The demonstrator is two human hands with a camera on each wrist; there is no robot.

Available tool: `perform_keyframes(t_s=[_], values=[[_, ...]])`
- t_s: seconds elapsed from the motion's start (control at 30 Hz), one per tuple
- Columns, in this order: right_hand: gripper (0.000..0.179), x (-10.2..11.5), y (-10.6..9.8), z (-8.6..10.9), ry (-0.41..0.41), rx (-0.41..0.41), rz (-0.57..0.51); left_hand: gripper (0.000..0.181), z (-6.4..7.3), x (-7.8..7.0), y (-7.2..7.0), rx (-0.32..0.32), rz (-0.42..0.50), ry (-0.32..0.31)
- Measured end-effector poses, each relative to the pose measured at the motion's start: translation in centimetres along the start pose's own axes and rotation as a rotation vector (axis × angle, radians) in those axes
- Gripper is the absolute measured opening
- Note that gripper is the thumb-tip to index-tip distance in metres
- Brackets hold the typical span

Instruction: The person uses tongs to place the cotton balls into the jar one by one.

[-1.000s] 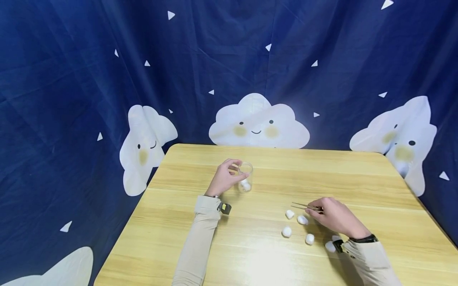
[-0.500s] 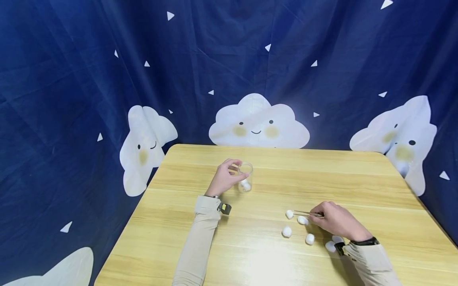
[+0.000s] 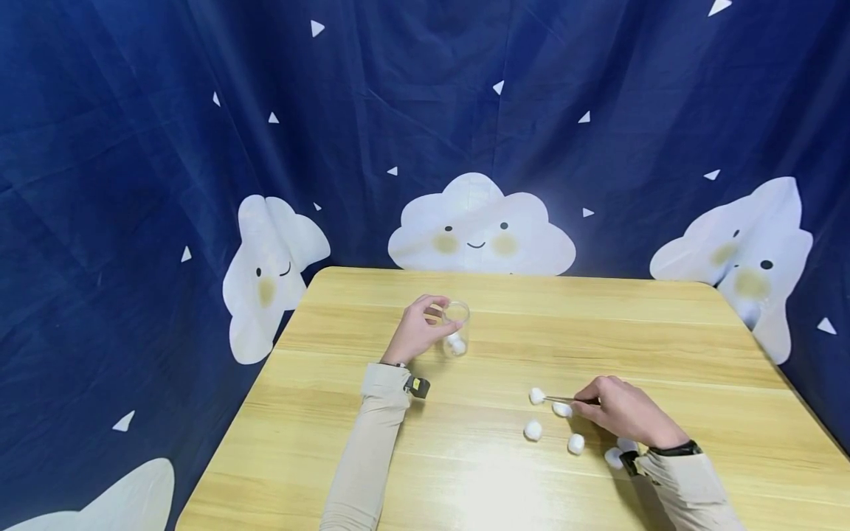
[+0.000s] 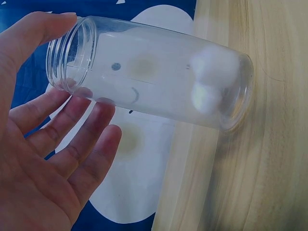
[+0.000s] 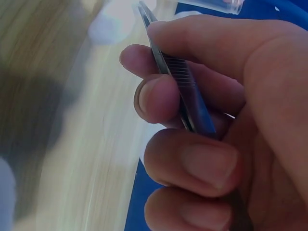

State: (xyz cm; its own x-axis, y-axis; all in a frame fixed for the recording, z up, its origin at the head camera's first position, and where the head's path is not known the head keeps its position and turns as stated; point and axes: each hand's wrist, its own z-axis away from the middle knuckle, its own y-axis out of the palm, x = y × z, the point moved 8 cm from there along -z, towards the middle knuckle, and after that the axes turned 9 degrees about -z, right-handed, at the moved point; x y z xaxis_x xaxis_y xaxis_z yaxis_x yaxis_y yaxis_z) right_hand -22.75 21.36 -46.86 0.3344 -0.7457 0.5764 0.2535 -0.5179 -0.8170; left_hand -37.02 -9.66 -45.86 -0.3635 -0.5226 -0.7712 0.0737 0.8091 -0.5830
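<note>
My left hand (image 3: 420, 328) holds a clear jar (image 4: 154, 77) near its threaded mouth, thumb on one side and fingertips on the other. The jar stands upright on the table, with white cotton balls (image 4: 211, 77) at its bottom. My right hand (image 3: 624, 409) pinches metal tweezers (image 5: 180, 77) between thumb and fingers. The tweezers point left, their tips together right at a cotton ball (image 3: 536, 396). Another cotton ball (image 3: 561, 409) lies just under the tweezers in the head view, partly covered by them.
More cotton balls lie on the wooden table (image 3: 332, 324): one in front (image 3: 533, 430), a cotton ball (image 3: 575, 443) to its right, and a cotton ball (image 3: 614, 458) by the right wrist with another beside it. A blue curtain (image 3: 425, 110) with clouds surrounds the table.
My right hand has lowered the tweezers toward the leftmost cotton ball; their tips, spread apart a second ago, have come together at it. My left hand and the jar have stayed put.
</note>
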Motion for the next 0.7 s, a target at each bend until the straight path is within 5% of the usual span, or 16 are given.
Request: perform_keyframes(t_s=[0.7], values=[[0.01, 0.2, -1.0, 0.3, 0.032, -0.051, 0.054, 0.053, 0.0, 0.0, 0.0, 0.001, 0.0, 0.001]])
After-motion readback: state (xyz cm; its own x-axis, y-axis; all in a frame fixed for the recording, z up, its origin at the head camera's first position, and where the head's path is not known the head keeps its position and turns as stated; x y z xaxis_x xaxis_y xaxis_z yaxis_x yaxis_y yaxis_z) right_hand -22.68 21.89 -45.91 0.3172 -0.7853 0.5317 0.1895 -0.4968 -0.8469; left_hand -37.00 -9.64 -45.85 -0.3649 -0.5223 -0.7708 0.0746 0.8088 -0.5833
